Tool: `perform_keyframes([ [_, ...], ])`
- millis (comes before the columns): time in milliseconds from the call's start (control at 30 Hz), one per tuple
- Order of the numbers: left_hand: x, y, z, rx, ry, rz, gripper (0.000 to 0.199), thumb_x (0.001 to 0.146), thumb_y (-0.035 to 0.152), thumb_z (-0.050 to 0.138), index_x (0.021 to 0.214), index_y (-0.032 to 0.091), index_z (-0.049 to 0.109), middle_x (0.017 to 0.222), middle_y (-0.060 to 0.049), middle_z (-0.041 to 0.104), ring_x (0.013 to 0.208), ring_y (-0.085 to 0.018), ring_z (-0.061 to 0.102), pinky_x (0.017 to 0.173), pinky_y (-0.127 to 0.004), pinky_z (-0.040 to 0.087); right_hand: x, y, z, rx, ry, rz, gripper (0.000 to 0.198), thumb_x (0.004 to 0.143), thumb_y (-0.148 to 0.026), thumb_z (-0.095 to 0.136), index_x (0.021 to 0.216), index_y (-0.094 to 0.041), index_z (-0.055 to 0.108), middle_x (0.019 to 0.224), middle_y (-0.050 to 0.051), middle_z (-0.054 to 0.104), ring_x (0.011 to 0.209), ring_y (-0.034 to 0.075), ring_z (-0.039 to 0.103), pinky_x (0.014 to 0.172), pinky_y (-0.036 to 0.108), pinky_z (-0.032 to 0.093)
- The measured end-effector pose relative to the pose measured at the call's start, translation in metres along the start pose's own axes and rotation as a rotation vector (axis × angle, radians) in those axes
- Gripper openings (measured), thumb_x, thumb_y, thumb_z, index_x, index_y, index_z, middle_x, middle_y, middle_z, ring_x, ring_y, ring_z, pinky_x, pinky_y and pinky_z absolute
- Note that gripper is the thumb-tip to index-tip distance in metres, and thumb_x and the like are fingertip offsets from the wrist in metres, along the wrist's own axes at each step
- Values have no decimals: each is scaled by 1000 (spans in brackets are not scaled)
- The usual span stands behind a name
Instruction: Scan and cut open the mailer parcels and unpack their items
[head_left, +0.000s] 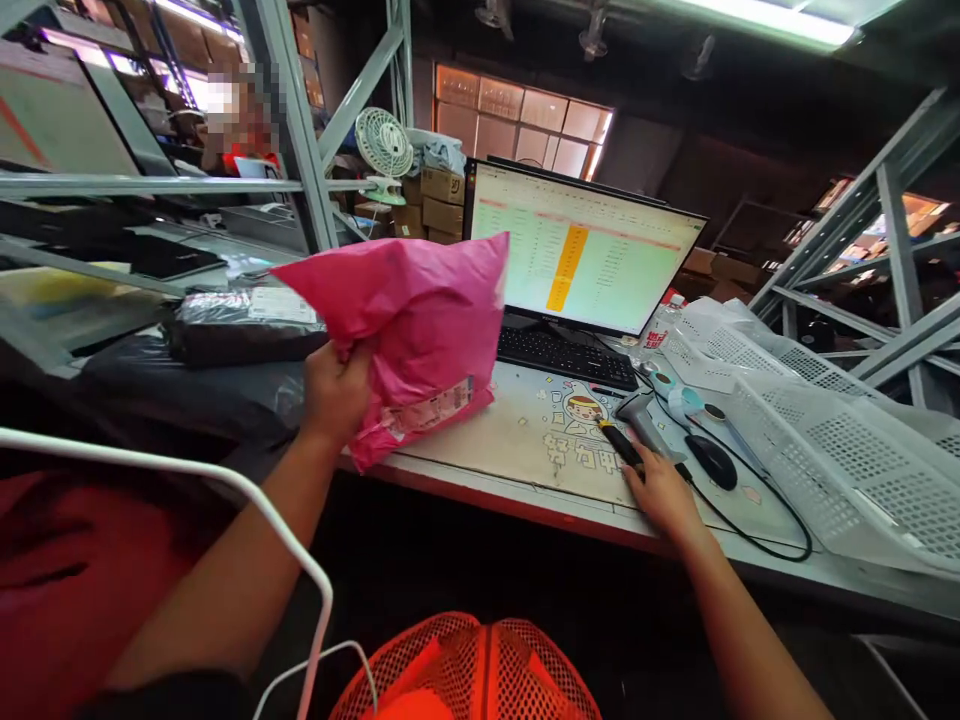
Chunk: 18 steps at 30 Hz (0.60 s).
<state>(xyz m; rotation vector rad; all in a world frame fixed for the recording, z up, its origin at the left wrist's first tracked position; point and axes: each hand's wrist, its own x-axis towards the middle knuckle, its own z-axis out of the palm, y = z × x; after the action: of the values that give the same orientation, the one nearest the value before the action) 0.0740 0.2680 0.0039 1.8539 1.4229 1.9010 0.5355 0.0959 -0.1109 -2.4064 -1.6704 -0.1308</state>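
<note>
My left hand (339, 395) is closed around the left edge of a pink plastic mailing bag (442, 310), holding it up over the front of the desk. A white printed label (435, 408) shows near the bag's lower edge. On the right, my right hand (664, 490) rests at the desk's front edge with its fingers closed on the rear end of a black and yellow utility knife (619, 442). The knife lies low over the desk mat, pointing away to the left. Just beyond it lies a grey barcode scanner (645, 422).
Behind the bag stand a monitor (585, 250) and black keyboard (562, 355). A black mouse (711, 460), its cable and tape rolls (684, 402) lie right of the knife. White perforated baskets (847, 480) fill the right side. Dark wrapped parcels (240, 325) sit left, near a metal frame (289, 120).
</note>
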Motion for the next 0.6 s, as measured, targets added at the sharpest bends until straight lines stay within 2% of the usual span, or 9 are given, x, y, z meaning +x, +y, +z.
perform_keyframes([
  [67, -10, 11, 7, -23, -14, 255, 34, 93, 37, 59, 66, 17, 57, 58, 1, 52, 59, -14, 50, 60, -26, 43, -2, 9, 9, 21, 52, -6, 54, 103, -36, 44, 145, -7, 62, 134, 23, 69, 124, 37, 66, 106, 49, 53],
  [133, -32, 19, 15, -47, -157, 604, 18, 94, 22, 57, 95, 13, 73, 89, -8, 76, 86, -21, 71, 84, -31, 56, 2, 17, 9, 89, 138, -26, 55, 102, -36, 40, 140, -6, 66, 127, 24, 70, 117, 36, 68, 104, 50, 54],
  [200, -64, 23, 22, -61, -421, 879, 43, 93, 9, 51, 131, 16, 69, 128, -11, 76, 121, -24, 70, 108, -37, 53, 9, 23, -6, 201, 246, -39, 57, 101, -40, 38, 137, -8, 68, 120, 22, 73, 110, 34, 70, 100, 49, 55],
  [233, -81, 24, 26, -68, -545, 952, 52, 93, 5, 48, 141, 18, 65, 137, -10, 73, 130, -23, 66, 114, -39, 51, 13, 25, -19, 259, 308, -32, 57, 101, -42, 38, 135, -10, 70, 114, 20, 76, 105, 33, 71, 96, 47, 56],
  [300, -115, 23, 33, -93, -688, 968, 57, 92, -1, 45, 142, 20, 64, 135, -9, 73, 130, -21, 64, 113, -38, 52, 21, 19, -51, 370, 396, -13, 57, 101, -48, 40, 132, -14, 73, 94, 14, 78, 89, 29, 73, 86, 43, 57],
  [333, -130, 21, 36, -117, -700, 927, 54, 91, -2, 47, 137, 19, 67, 129, -9, 75, 125, -21, 66, 109, -37, 54, 25, 11, -68, 425, 405, -21, 57, 102, -50, 41, 133, -15, 74, 84, 10, 76, 80, 27, 72, 80, 40, 57],
  [400, -154, 18, 42, -157, -648, 813, 45, 88, -3, 49, 120, 18, 72, 113, -10, 76, 109, -22, 68, 98, -36, 57, 35, -20, -97, 525, 345, -105, 55, 103, -52, 46, 135, -17, 74, 74, 6, 74, 67, 22, 68, 70, 34, 55],
  [500, -173, 15, 51, -159, -624, 724, 38, 85, -3, 51, 106, 18, 75, 100, -8, 73, 95, -21, 66, 88, -35, 57, 52, -95, -119, 549, 156, -359, 48, 100, -45, 62, 138, -19, 73, 93, 7, 80, 75, 20, 71, 74, 30, 55],
  [600, -176, 18, 58, -132, -723, 677, 42, 81, -4, 52, 107, 19, 76, 102, -8, 73, 97, -22, 66, 88, -36, 56, 70, -176, -120, 439, -23, -562, 40, 101, -33, 64, 138, -22, 74, 118, 8, 81, 97, 21, 74, 89, 31, 55],
])
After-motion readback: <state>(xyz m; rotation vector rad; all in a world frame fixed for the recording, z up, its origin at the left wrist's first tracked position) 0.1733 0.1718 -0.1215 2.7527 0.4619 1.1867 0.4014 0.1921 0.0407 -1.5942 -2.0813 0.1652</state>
